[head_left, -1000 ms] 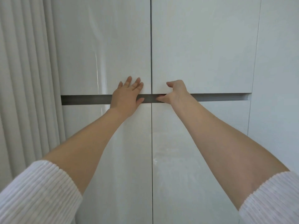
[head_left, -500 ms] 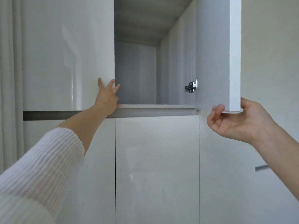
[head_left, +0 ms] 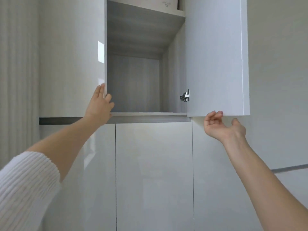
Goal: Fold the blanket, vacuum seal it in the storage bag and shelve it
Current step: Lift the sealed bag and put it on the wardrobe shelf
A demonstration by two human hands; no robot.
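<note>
Neither the blanket nor the storage bag is in view. The upper cabinet compartment (head_left: 133, 84) stands open, with nothing on its shelf board (head_left: 148, 114). My left hand (head_left: 100, 105) lies flat against the lower corner of the closed left upper door (head_left: 71, 55), thumb spread past the door's edge. The right upper door (head_left: 216, 55) is swung wide open. My right hand (head_left: 221, 126) hangs just under its bottom edge, palm up, fingers curled and apart, holding nothing.
A pale bulky item (head_left: 150, 2) sits on the shelf above the open compartment. A metal hinge (head_left: 185, 97) shows inside the right door. Closed glossy lower doors (head_left: 153, 172) fill the front below. A pleated curtain (head_left: 16, 64) hangs at the left.
Both upper doors were shut a second ago. The right door has swung fully open, and my right hand has let go of its lower edge. The view has tilted up.
</note>
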